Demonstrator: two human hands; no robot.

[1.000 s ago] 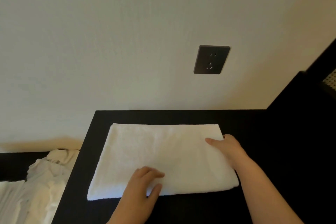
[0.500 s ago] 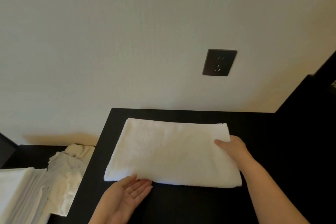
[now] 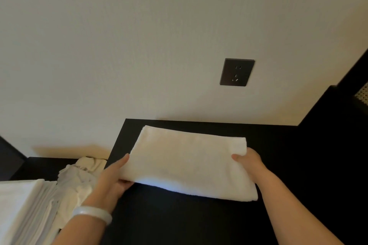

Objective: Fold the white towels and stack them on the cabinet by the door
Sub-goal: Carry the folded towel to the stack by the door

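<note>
Both hands, left [image 3: 113, 177] and right [image 3: 250, 162], grip the folded towel's [image 3: 187, 163] ends, apparently to lift it level off the cabinet [image 3: 278, 145].

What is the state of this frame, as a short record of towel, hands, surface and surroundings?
towel: folded white terry towel, left end raised
left: left hand grips left edge, thumb on top
right: right hand grips right edge, thumb on top
surface: flat black furniture top
nearby: crumpled white cloth, stacked white linens, dark wall socket
</note>
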